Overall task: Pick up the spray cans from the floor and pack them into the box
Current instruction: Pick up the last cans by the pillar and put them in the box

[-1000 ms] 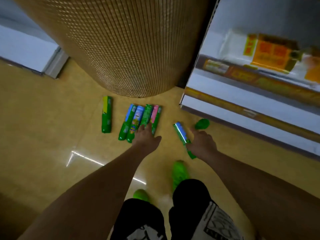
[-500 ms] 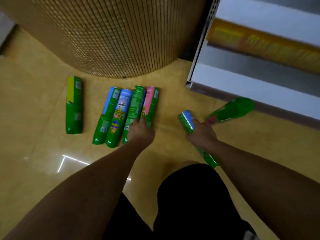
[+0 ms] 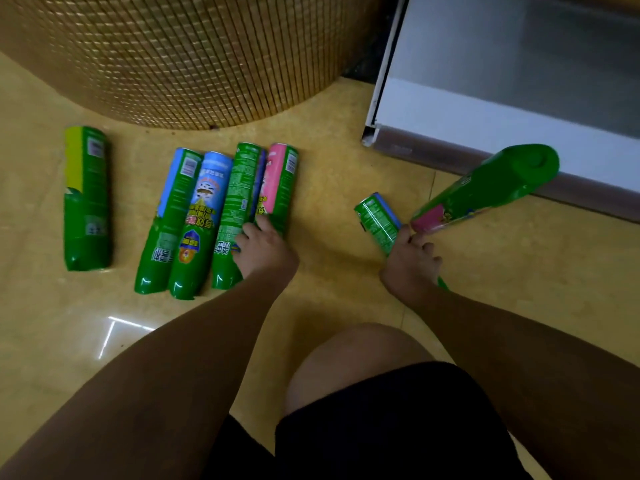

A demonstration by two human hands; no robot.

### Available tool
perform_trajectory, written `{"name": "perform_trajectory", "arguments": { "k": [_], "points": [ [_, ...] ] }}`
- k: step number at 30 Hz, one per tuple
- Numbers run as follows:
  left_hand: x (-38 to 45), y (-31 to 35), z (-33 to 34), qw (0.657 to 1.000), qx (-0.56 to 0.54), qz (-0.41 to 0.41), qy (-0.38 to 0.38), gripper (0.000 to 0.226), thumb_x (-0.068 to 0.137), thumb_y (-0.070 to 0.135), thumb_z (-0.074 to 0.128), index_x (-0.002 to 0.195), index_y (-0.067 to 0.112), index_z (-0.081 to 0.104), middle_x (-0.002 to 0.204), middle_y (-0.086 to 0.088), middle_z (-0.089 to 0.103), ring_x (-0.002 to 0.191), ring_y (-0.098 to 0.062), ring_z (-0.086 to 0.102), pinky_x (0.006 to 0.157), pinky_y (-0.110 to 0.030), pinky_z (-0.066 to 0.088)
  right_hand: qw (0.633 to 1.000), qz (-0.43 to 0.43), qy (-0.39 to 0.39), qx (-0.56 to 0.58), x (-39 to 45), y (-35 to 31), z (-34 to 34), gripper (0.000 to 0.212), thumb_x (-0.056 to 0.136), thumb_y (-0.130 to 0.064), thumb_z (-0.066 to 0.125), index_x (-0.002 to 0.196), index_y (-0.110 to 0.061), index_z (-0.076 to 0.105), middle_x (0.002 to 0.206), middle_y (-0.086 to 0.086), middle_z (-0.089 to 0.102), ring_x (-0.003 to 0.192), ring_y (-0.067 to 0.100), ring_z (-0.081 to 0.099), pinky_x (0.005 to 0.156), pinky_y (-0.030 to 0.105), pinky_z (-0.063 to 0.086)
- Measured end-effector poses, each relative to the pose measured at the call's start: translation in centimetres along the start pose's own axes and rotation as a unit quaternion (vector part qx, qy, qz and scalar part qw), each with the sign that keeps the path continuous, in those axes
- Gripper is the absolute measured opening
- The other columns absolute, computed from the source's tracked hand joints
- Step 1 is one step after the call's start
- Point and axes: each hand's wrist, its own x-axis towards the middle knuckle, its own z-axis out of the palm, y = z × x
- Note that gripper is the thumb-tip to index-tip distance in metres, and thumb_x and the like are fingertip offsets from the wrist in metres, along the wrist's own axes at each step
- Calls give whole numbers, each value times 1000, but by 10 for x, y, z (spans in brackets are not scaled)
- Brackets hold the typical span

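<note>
The right hand (image 3: 410, 263) is curled round the blue-topped can (image 3: 379, 221), its grip closed on the lower body while the can's far end pokes out past the knuckles. A finger of the same hand touches the base of the tilted green can (image 3: 485, 192), which leans up and away toward the shelf unit (image 3: 450, 112). Whether that second can is truly held or only propped I cannot tell. That is the likeliest failure: one hand managing two smooth cylinders, so the tilted can may slip and roll under the shelf unit's bottom edge.

The left hand (image 3: 263, 249) rests on the near ends of the row of four cans (image 3: 221, 216), fingers bent over the pink can (image 3: 278, 188) and its green neighbour (image 3: 235, 216); the grip looks half-closed, more pressing than clasping. Lifting from the end alone could nudge the packed row and set the others rolling. Further left of that grip, well apart, lies the lone yellow-and-green can (image 3: 86, 199).

The box is not in view, so nothing can be judged packed, and every can shown is on or just above the floor (image 3: 329, 174). It is glossy yellow tile, slick enough for cans to roll. Beyond the row stands a large woven cylinder (image 3: 180, 53); the person's knee (image 3: 349, 358) is below the hands.
</note>
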Motion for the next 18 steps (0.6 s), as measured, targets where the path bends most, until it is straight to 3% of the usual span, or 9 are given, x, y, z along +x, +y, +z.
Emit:
{"name": "perform_trajectory", "arguments": {
  "k": [2,6,8,12,18],
  "points": [
    [-1,0,4,1000,-11,2,19,53,86,24,62,130,11,35,128,-15,44,121,-37,45,95,-52,45,1000,-8,22,-11,0,-1,4,72,87,-17,62,145,-10,20,142,21,38,125,37,42,96,48,40],
    [-1,4,8,1000,-28,-12,2,78,86,23,68,149,6,24,139,-14,35,132,-36,34,98,-53,44,999,-30,38,6,1,5,14,73,89,-15,58,149,-12,16,142,22,37,124,38,41,95,47,41],
    [1,6,12,998,-39,-32,-27,74,85,26,72,144,5,32,138,-15,35,131,-36,35,100,-49,44,998,-35,41,23,1,9,19,77,88,-18,59,150,-15,14,138,23,41,122,39,42,95,47,42],
    [3,4,17,993,-86,-58,-48,63,79,27,76,127,7,39,127,-17,54,117,-39,56,93,-46,48,997,-47,28,53,1,13,23,83,85,-25,66,150,-17,14,127,23,51,114,41,51,90,46,46],
    [-19,10,-15,994,-100,-13,-28,66,77,42,77,121,5,45,118,-17,60,109,-38,61,88,-43,49,993,-103,2,57,-22,17,-2,87,79,-37,70,151,-19,24,111,18,62,99,38,59,77,40,49]
  ]
}}
